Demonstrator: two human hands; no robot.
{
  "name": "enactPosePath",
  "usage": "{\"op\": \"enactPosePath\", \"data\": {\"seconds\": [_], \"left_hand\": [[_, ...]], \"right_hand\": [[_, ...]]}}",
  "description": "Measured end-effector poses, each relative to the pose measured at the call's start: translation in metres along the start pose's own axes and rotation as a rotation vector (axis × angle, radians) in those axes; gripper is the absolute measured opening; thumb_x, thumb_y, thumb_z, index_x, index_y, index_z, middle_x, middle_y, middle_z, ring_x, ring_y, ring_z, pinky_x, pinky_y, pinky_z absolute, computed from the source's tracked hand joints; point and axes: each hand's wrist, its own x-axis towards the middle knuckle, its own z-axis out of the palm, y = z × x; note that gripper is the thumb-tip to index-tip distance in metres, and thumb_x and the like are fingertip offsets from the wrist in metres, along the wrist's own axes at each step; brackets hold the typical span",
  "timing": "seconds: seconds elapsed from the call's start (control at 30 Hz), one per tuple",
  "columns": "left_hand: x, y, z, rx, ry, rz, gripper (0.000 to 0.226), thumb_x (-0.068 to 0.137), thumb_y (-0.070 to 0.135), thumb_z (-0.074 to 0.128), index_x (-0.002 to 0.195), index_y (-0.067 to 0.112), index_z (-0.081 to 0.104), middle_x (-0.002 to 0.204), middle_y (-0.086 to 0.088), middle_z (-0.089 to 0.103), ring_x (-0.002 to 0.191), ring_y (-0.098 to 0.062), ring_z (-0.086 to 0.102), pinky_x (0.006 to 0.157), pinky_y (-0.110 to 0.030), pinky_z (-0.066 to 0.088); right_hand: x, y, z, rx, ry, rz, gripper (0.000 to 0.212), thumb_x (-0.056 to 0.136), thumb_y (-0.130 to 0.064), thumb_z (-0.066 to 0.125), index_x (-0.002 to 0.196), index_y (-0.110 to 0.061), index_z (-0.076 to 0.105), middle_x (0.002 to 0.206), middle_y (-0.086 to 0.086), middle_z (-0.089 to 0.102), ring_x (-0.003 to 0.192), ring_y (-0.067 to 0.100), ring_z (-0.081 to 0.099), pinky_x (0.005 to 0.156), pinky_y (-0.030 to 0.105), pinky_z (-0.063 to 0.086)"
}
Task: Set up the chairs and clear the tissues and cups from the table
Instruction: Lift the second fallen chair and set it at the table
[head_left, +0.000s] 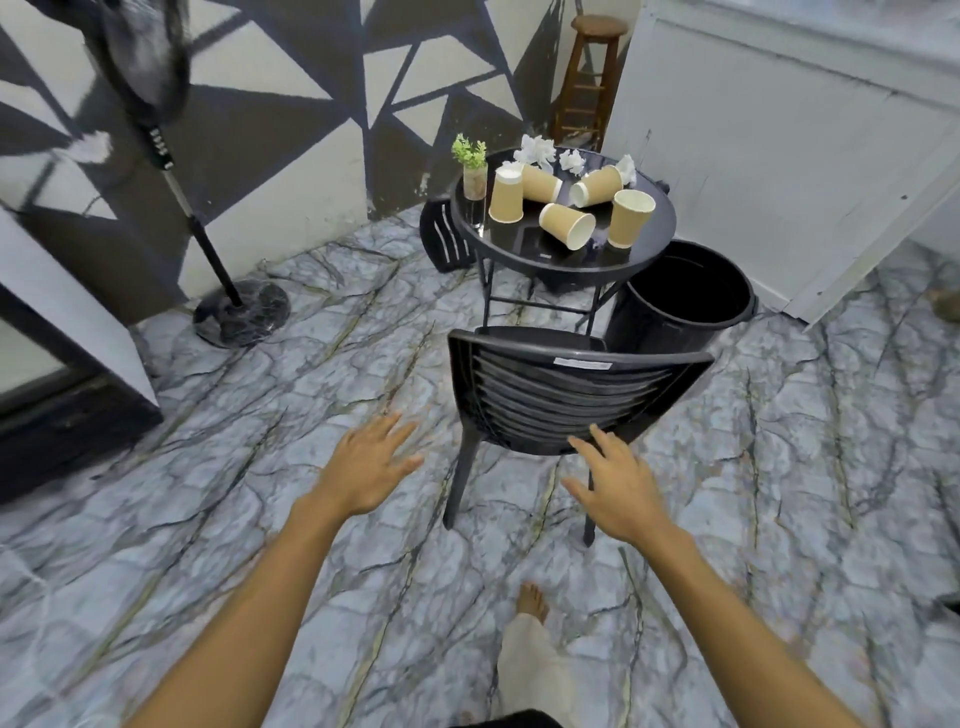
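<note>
Chair-setting is underway, I judge. The black slatted chair (566, 400) is standing just beyond both hands' spread, empty fingers (584, 447); paper cups (566, 226) and crumpled tissues (535, 150) are waiting farther off on the bench (644, 249). Next: gripping the backrest.

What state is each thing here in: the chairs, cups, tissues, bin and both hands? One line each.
near chair: upright, facing table
far chair: tipped over behind table
cups: five; three on their sides, one upright, one upside down
tissues: crumpled on table
bin: open, beside table
left hand: open, empty
right hand: open, empty
</note>
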Motion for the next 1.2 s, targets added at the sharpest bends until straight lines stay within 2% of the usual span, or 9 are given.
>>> {"op": "enactPosePath", "data": {"seconds": [0.1, 0.27, 0.53, 0.67, 0.83, 1.0, 1.2], "left_hand": [[-0.025, -0.031, 0.012, 0.036, -0.059, -0.084, 0.066, 0.098, 0.061, 0.029, 0.156, 0.034, 0.015, 0.166, 0.003, 0.007, 0.152, -0.02, 0.01, 0.12, -0.048, 0.011], [-0.058, -0.071, 0.019, 0.024, -0.111, -0.194, 0.063, 0.1, 0.058, 0.03, 0.156, 0.032, 0.016, 0.166, 0.0, 0.01, 0.152, -0.021, 0.012, 0.121, -0.046, 0.011], [-0.064, -0.127, 0.012, -0.022, -0.115, -0.333, 0.061, 0.101, 0.055, 0.032, 0.155, 0.032, 0.019, 0.165, 0.001, 0.014, 0.151, -0.019, 0.014, 0.12, -0.046, 0.013], [-0.049, -0.155, 0.006, -0.01, -0.163, -0.378, 0.062, 0.101, 0.055, 0.03, 0.156, 0.031, 0.017, 0.165, -0.001, 0.015, 0.151, -0.02, 0.015, 0.12, -0.044, 0.014], [-0.016, -0.186, -0.011, 0.013, -0.236, -0.418, 0.06, 0.101, 0.053, 0.031, 0.155, 0.029, 0.021, 0.164, -0.003, 0.016, 0.15, -0.021, 0.017, 0.12, -0.046, 0.012], [0.028, -0.22, -0.042, 0.021, -0.238, -0.453, 0.057, 0.102, 0.051, 0.033, 0.153, 0.026, 0.029, 0.162, -0.003, 0.025, 0.148, -0.022, 0.024, 0.116, -0.043, 0.02], [0.085, -0.267, -0.085, -0.025, -0.249, -0.494, 0.053, 0.1, 0.051, 0.037, 0.146, 0.026, 0.042, 0.154, -0.004, 0.04, 0.138, -0.026, 0.04, 0.109, -0.042, 0.034]], "right_hand": [[0.001, -0.032, 0.022, 0.006, -0.085, -0.038, 0.061, 0.098, -0.051, 0.043, 0.151, -0.025, 0.028, 0.163, 0.003, 0.014, 0.15, 0.025, 0.011, 0.119, 0.05, 0.018], [0.014, -0.082, 0.05, -0.089, -0.178, -0.144, 0.058, 0.098, -0.048, 0.044, 0.149, -0.023, 0.03, 0.16, 0.006, 0.021, 0.149, 0.027, 0.015, 0.116, 0.051, 0.02], [0.078, -0.162, 0.087, -0.146, -0.334, -0.262, 0.061, 0.097, -0.051, 0.043, 0.15, -0.024, 0.03, 0.16, 0.006, 0.022, 0.147, 0.027, 0.018, 0.115, 0.05, 0.024], [0.117, -0.198, 0.104, -0.158, -0.392, -0.311, 0.059, 0.097, -0.052, 0.044, 0.148, -0.025, 0.033, 0.159, 0.006, 0.026, 0.147, 0.027, 0.019, 0.115, 0.053, 0.024], [0.172, -0.233, 0.112, -0.189, -0.483, -0.335, 0.059, 0.098, -0.05, 0.042, 0.149, -0.023, 0.031, 0.16, 0.009, 0.024, 0.147, 0.029, 0.021, 0.115, 0.049, 0.023], [0.229, -0.265, 0.109, -0.17, -0.533, -0.335, 0.056, 0.098, -0.05, 0.043, 0.145, -0.021, 0.038, 0.155, 0.006, 0.034, 0.143, 0.027, 0.03, 0.113, 0.049, 0.029], [0.303, -0.304, 0.095, -0.177, -0.545, -0.351, 0.048, 0.098, -0.047, 0.045, 0.137, -0.018, 0.048, 0.142, 0.008, 0.048, 0.128, 0.03, 0.046, 0.102, 0.045, 0.042]]}}
